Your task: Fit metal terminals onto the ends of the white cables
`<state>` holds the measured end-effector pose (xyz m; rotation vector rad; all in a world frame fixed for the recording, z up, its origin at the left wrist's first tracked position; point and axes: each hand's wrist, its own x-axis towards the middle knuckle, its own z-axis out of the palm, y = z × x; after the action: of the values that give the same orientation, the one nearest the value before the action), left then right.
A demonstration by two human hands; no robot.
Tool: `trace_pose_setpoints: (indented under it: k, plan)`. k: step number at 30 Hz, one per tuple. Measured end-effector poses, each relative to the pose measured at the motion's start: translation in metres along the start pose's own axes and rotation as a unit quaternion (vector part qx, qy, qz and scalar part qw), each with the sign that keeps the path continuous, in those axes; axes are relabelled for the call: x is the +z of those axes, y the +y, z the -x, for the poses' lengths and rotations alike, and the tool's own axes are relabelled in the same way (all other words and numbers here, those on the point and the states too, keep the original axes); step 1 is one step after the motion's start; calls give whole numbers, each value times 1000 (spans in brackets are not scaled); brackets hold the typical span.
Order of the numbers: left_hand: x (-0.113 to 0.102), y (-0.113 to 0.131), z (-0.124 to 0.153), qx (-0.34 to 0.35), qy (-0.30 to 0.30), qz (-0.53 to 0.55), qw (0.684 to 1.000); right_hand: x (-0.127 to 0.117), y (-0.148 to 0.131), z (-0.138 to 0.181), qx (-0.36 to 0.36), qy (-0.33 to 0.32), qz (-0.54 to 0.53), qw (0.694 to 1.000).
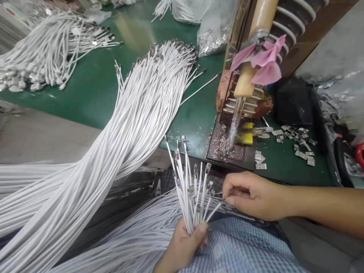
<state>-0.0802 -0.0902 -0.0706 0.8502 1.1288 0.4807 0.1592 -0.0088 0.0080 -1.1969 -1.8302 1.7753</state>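
My left hand (186, 240) is closed around a bunch of white cables (193, 204), low in front of the checked blue cloth on my lap. Their ends fan upward, several tipped with small metal connectors (207, 168). To the right, my right hand (250, 195) has its thumb and forefinger pinched at the end of one cable (214, 211) that leans out of the bunch. More white cables (148, 223) lie across my lap beneath the hands. The fingertips of my right hand partly hide that cable's tip.
A thick bundle of white cables (142, 98) drapes over the green table's edge; another pile (57, 49) lies at back left. A wooden-handled soldering iron (245, 81) with a pink cloth tie points down above a dark tray (222, 148). A yellow sponge (246, 133) and loose USB plugs (298, 138) lie nearby.
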Motion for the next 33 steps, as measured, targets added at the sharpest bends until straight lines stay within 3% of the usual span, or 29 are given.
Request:
trace_pose_setpoints:
  k: [6,13,17,24,33]
  plan:
    - [-2,0,-10,29,-11,44,999,-2,0,0,21,-7,-31,999]
    - [4,3,-19,57,71,86,992,-7,-3,3,5,-25,-55,998]
    - [8,4,-15,60,88,131,986,-8,-4,6,-14,-58,-24,998]
    - [5,2,-6,49,9,119,992,0,1,-3,-7,-3,26,1000]
    - [12,6,-11,33,-37,36,998,-2,1,-3,-25,6,45,999]
